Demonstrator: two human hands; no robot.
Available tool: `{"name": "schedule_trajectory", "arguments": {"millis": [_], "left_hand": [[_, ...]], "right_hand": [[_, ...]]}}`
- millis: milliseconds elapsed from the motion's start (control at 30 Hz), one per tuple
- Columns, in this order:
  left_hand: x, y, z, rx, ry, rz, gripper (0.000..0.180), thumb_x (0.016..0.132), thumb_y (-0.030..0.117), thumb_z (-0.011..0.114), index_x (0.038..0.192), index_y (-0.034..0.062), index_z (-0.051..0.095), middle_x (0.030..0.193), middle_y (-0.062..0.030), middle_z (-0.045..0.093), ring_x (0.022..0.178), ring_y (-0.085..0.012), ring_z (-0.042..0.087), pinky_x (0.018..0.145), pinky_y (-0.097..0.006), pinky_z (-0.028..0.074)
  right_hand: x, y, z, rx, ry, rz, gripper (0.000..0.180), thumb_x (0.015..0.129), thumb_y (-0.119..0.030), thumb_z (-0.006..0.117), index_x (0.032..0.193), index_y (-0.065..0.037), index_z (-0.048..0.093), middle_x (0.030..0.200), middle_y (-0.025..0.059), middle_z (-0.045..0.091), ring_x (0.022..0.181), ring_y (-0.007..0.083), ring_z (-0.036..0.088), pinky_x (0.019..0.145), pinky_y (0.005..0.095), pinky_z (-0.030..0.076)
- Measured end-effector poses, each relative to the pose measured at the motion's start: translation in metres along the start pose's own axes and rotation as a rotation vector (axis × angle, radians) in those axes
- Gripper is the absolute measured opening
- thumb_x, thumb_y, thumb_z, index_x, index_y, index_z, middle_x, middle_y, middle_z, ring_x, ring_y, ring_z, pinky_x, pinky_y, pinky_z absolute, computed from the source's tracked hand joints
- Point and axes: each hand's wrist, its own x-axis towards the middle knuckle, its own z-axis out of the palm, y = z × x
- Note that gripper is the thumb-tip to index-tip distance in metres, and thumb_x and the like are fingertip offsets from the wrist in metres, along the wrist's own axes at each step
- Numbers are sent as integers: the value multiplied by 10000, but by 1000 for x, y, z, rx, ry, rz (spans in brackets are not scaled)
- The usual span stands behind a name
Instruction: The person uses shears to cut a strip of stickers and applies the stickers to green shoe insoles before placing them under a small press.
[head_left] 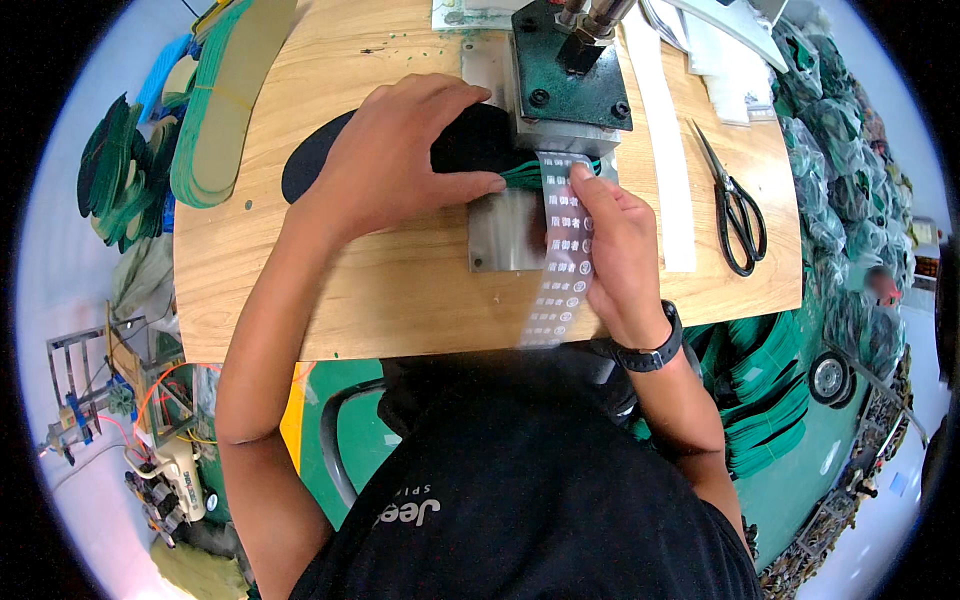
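Observation:
A stack of black insoles [470, 140] with green layers at its edge lies under the press head [565, 120]. My left hand [390, 150] spans the stack from above, thumb on its near edge and fingers toward its far edge, gripping it. Between the thumb and fingers of my right hand [615, 225] is a translucent strip of printed transfer labels [562, 245] with rows of white marks. The strip's upper end lies on the insoles just below the press head; its lower end hangs toward the table's near edge. A metal base plate [505, 235] shows beneath.
Black-handled scissors [738, 215] and a long white strip [665, 170] lie on the wooden table [400, 310] at the right. Bundled insoles [215, 110] rest at the far left. Stacked green pieces [755, 390] stand below the right edge, near plastic-wrapped bundles [830, 170].

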Motion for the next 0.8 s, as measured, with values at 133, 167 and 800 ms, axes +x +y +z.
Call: {"name": "schedule_trajectory", "arguments": {"millis": [133,167,800], "left_hand": [[3,1,0,-65,25,68,514,664,244,788,1101,72,580,1111,-125,598,1058,-310,545,933,-376,418],[2,3,-2,-68,4,45,486,664,237,787,1072,69,584,1104,-122,604,1043,-311,551,923,-374,425],[-9,-6,-17,-415,109,-298,158,739,108,551,701,-43,523,536,-61,442,510,-117,379,478,-289,362]], "right_hand": [[-3,0,-7,72,-53,-33,239,918,-216,560,832,-1,619,713,45,623,564,86,578,501,221,486],[-3,0,-8,87,-67,-52,235,919,-211,556,835,-1,620,712,46,623,566,87,580,496,222,485],[-6,2,-4,94,18,-76,193,912,-140,534,819,15,603,729,71,612,568,120,591,479,224,475]]}}
